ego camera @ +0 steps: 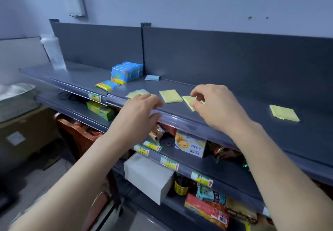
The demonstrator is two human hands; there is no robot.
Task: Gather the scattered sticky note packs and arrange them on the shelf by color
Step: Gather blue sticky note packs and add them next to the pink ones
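The right hand (219, 105) pinches a thin, square yellow paper sticky note pack (187, 99) between curled forefinger and thumb. The pack lies at centre frame on the top board of the matt dark grey metal shelf (234, 90), and the hand hides its right part. Just left of it a second yellow pack (171, 96) lies flat and fully seen.

Further left, a third yellow pack (133, 94) overlaps a pale blue pack (145, 91). Both are blurred, and their near edges are covered by the fingers of the left hand (141, 107). Those fingers are stretched out loosely and grasp nothing; whether they touch the paper cannot be told.

A fourth yellow pack (284, 113) lies well apart at the right of the frame. A second pale blue pack (151, 77) sits near the shelf's back panel. That makes four yellow and two blue.

Left of centre stands a row of glossy blue-and-yellow foil sachets (127, 72), with one loose sachet (106, 85) lying flat in front. On the boards below are a green carton (100, 109), a plain white box (147, 174) and several yellow-green price tags (169, 163). The other goods there are partly hidden by the arms and the top board.
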